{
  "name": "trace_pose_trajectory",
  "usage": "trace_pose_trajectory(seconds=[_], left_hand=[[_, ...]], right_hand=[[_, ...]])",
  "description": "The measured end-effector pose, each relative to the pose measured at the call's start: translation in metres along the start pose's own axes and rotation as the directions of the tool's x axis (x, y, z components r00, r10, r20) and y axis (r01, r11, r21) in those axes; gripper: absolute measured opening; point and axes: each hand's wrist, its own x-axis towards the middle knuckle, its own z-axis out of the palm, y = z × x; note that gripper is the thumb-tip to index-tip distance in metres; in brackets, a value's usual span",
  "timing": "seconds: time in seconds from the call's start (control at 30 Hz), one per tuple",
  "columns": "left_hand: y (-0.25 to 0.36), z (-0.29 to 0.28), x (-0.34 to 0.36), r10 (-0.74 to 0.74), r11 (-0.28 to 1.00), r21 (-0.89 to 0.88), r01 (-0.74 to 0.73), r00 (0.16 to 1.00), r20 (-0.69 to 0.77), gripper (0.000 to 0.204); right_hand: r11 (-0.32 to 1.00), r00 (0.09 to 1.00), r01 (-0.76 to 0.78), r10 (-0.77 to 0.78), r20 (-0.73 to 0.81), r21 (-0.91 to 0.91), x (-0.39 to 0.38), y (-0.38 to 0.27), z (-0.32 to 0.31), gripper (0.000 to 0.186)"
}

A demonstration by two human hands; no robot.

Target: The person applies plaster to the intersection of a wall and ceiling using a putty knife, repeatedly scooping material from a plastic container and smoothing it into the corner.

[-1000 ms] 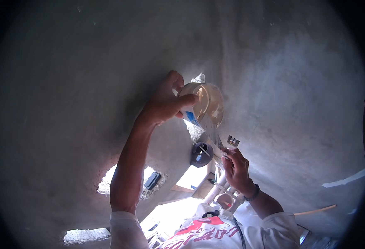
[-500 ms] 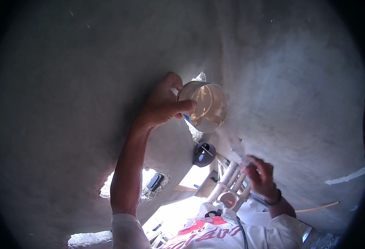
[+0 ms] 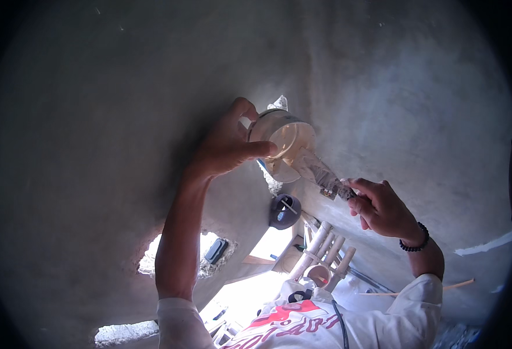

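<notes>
My left hand (image 3: 232, 142) is raised and grips a short, wide, cream cylinder (image 3: 295, 129), like a pipe end, with the thumb over its rim. Its open side faces me, against the grey plastered surface. A blue bit shows under the thumb. My right hand (image 3: 378, 206) is closed around the handle of a mortar-smeared trowel (image 3: 321, 172). The blade's tip reaches the cylinder's lower right rim; whether it touches is unclear. Rough pale patches (image 3: 279, 103) show above and below the cylinder.
A dark purple round container (image 3: 285, 211) with a stick in it is below the cylinder. A ragged hole (image 3: 151, 256) with a dark block (image 3: 216, 250) lies at lower left. Bamboo-like poles (image 3: 314, 250), a round tub (image 3: 317, 276) and a thin strip (image 3: 454, 285) are lower right.
My right hand has moved up with the trowel, bringing its blade to the cylinder's rim. The cylinder has tilted and shifted slightly in my left hand, which keeps its grip.
</notes>
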Motion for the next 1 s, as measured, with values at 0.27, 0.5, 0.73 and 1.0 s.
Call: trace_pose_trajectory(seconds=[0.27,0.5,0.73,1.0], left_hand=[[0.003,0.001,0.004,-0.03,0.999,-0.03,0.03,1.0,-0.004,0.056],[0.005,0.0,0.003,-0.071,0.993,-0.098,0.07,0.997,-0.008,0.055],[0.012,0.001,0.008,-0.128,0.99,-0.054,0.128,0.992,0.002,0.056],[0.009,-0.001,0.012,-0.078,0.97,-0.234,0.071,0.997,-0.018,0.058]], right_hand=[[0.879,0.984,-0.169,0.125,0.128,0.445,0.005,0.011,0.02,0.036],[0.785,0.996,-0.055,0.003,0.085,0.617,0.007,0.02,0.043,0.036],[0.472,0.993,-0.069,-0.054,0.107,0.879,0.008,0.038,0.062,0.039],[-0.077,0.978,-0.154,-0.153,0.141,0.985,0.003,0.052,0.077,0.037]])
